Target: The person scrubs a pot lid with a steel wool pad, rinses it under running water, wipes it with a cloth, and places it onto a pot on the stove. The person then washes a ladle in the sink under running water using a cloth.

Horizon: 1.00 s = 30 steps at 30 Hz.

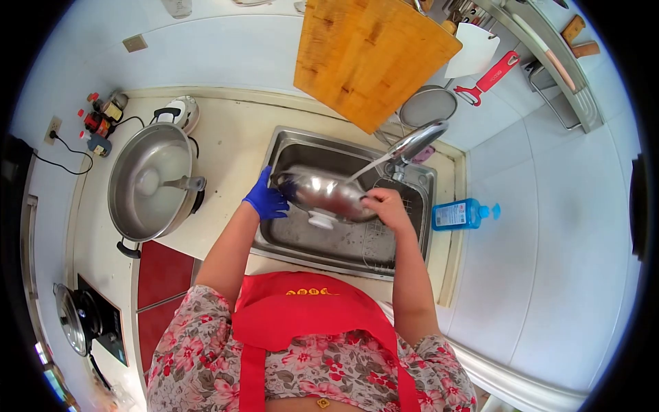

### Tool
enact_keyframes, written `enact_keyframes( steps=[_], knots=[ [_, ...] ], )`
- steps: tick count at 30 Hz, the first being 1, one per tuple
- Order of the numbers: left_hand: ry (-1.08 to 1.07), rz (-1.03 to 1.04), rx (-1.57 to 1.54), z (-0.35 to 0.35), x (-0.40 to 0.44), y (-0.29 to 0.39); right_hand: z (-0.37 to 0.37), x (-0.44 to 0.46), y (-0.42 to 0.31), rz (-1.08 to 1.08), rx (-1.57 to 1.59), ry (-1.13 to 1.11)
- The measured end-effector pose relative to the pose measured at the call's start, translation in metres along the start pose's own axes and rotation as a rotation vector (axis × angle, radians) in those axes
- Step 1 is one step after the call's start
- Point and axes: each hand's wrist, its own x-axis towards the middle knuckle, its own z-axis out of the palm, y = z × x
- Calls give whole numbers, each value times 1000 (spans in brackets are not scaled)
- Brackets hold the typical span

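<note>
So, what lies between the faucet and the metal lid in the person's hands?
A stream of water lies between them, running from the faucet down toward the lid, as the head view shows.

Kitchen, steel sink (295,237) with running faucet (419,139), wooden cutting board (374,58), large pan (130,185)

Two arms reach forward from the lower edge, both elbows bent. The left forearm (230,248) slants toward one o'clock, ending in a blue-gloved left hand (266,198), at eleven o'clock from the chest. Its thumb points up and the fingers extend rightward, perhaps slightly curled. The right forearm (414,278) angles between eleven and twelve o'clock. The bare right hand (388,208), at one o'clock from the chest, has its fingers bent inward toward nine o'clock in a pinch.
</note>
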Motion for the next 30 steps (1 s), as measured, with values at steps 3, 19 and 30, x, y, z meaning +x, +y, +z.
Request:
enact_keyframes(
  steps=[3, 19, 30],
  knots=[
    [-29, 25, -119, -3, 3, -6, 34, -10, -18, -142, -203, -22],
    [264, 498, 269, -44, 48, -54, 35, -37, 127, 338, 37, 622],
    [73, 258, 5, -15, 96, -80, 1, -39, 4, 192, -378, 709]
  ],
)
